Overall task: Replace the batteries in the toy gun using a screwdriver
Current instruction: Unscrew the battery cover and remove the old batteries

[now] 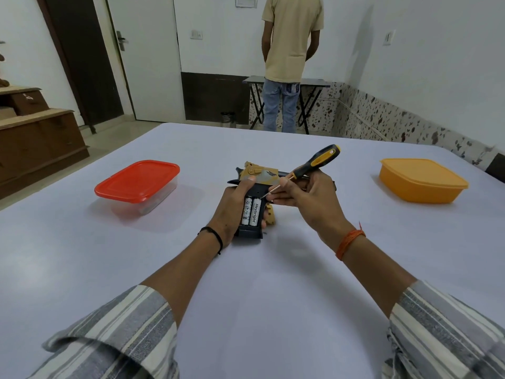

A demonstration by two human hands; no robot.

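Both forearms reach forward over the pale blue table (82,242) from striped, rolled-up sleeves, meeting near its middle; the left hand (232,206) lies low on the table, fingers and thumb curled round the grip of the toy gun (255,187), a black band on its wrist; the right hand (308,198) is raised just beside it, an orange thread round the wrist, its fingers pinching the screwdriver (308,166) low on the handle and along the shaft.

The toy gun, black and tan, sits under the two hands with its grip pointing toward the wearer and its battery bay open; two white AA batteries (251,213) lie side by side in that bay, one reading "Heybright"; the screwdriver slants up and to the right, black-and-yellow handle high, its thin metal tip touching the top end of the right-hand battery.

Well apart to the left stands a clear container with a red lid (138,180); well apart to the right stands an orange lidded container (422,180); neither lies between the hands and the gun.

Beyond the table a person (292,45) in a beige shirt and jeans stands with their back turned, in front of a small folding table (314,84); a white door (144,58) is to the left.
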